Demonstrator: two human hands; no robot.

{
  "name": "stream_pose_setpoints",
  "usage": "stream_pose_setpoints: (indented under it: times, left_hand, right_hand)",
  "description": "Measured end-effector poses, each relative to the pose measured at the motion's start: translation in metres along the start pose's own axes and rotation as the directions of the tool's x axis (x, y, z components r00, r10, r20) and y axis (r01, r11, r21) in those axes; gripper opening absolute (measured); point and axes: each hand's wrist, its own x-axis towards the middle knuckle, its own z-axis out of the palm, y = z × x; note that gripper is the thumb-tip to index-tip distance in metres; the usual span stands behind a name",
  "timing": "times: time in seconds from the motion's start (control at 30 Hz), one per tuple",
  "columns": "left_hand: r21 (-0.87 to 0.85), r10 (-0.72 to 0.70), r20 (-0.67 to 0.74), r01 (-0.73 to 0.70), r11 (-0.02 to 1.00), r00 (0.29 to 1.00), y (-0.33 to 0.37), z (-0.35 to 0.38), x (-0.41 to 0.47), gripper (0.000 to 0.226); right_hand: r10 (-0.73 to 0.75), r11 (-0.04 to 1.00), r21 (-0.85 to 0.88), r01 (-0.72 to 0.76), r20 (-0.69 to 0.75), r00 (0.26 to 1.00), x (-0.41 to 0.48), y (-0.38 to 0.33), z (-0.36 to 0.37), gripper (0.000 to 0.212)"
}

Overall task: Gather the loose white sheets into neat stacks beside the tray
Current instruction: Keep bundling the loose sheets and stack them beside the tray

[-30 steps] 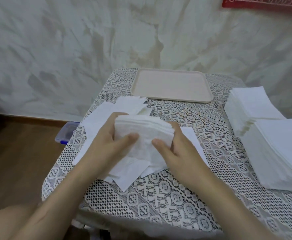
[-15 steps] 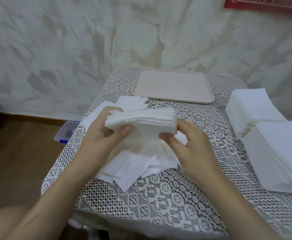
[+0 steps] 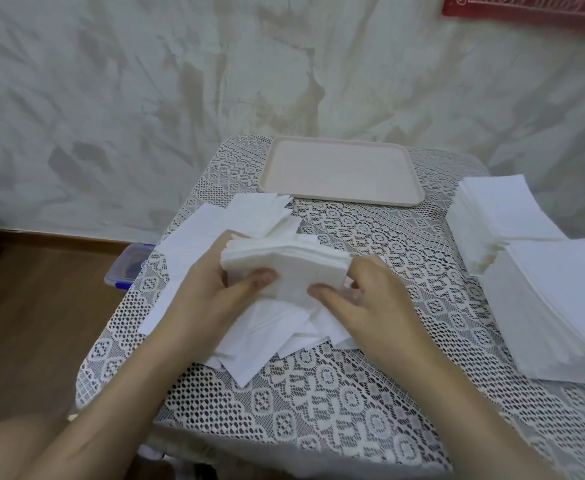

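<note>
Two tall stacks (image 3: 561, 306) stand squared on the table's right side, near the tray (image 3: 339, 199); I judge the job well past half. The left hand (image 3: 211, 299) and right hand (image 3: 370, 306) each grip one side of a bundle (image 3: 294, 271), thumbs on top, just above the loose sheets (image 3: 214, 230) left on the lace cloth (image 3: 318, 393); some reach its left edge. Bare cloth lies between bundle and stacks; room enough, I think.
</note>
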Motion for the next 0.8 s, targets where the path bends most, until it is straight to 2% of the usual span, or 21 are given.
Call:
stream_pose_setpoints:
  times: [0.07, 0.1, 0.13, 0.2, 0.3, 0.37, 0.43, 0.57, 0.7, 0.8]
  left_hand:
    - [-0.053, -0.005, -0.037, 0.003, 0.999, 0.999, 0.002, 0.002, 0.001, 0.036]
    - [-0.111, -0.024, -0.069, 0.016, 0.994, 0.997, 0.002, 0.001, 0.001, 0.037]
    - [-0.176, -0.049, -0.096, 0.032, 0.984, 0.994, 0.003, 0.001, 0.002, 0.037]
    - [-0.347, -0.116, -0.108, 0.072, 0.935, 0.987, 0.004, 0.004, 0.003, 0.039]
    - [-0.565, -0.203, -0.071, 0.129, 0.815, 0.976, 0.01, 0.019, 0.0, 0.04]
    - [-0.55, -0.229, -0.054, 0.162, 0.819, 0.972, 0.013, 0.027, -0.003, 0.039]
    - [-0.465, -0.211, -0.072, 0.154, 0.872, 0.975, 0.012, 0.028, -0.005, 0.036]
    - [-0.328, -0.173, -0.064, 0.143, 0.934, 0.983, 0.011, 0.032, -0.011, 0.037]
    - [-0.331, -0.176, -0.08, 0.14, 0.933, 0.981, 0.014, 0.045, -0.015, 0.036]
    - [-0.323, -0.175, -0.019, 0.159, 0.933, 0.984, 0.012, 0.043, -0.015, 0.043]
  right_hand:
    - [-0.073, 0.997, 0.031, 0.075, -0.066, 0.995, 0.0, -0.006, -0.005, 0.014]
    - [-0.067, 0.991, 0.113, 0.076, -0.083, 0.994, 0.0, -0.009, -0.007, 0.008]
    - [-0.02, 0.968, 0.247, 0.04, -0.085, 0.996, 0.0, -0.012, -0.008, 0.008]
    - [0.117, 0.859, 0.505, -0.081, -0.041, 0.992, 0.0, -0.016, -0.006, 0.01]
    - [0.217, 0.739, 0.633, -0.231, 0.102, 0.971, -0.002, -0.017, -0.003, 0.017]
    - [0.2, 0.753, 0.592, -0.288, 0.211, 0.957, -0.003, -0.015, -0.007, 0.021]
    - [0.175, 0.803, 0.526, -0.28, 0.241, 0.955, -0.002, -0.013, -0.014, 0.019]
    - [0.138, 0.898, 0.385, -0.214, 0.214, 0.967, -0.006, -0.015, -0.013, 0.019]
    - [0.121, 0.94, 0.293, -0.176, 0.196, 0.973, -0.015, -0.017, 0.008, 0.03]
    - [0.163, 0.929, 0.315, -0.194, 0.122, 0.979, -0.014, -0.015, 0.012, 0.026]
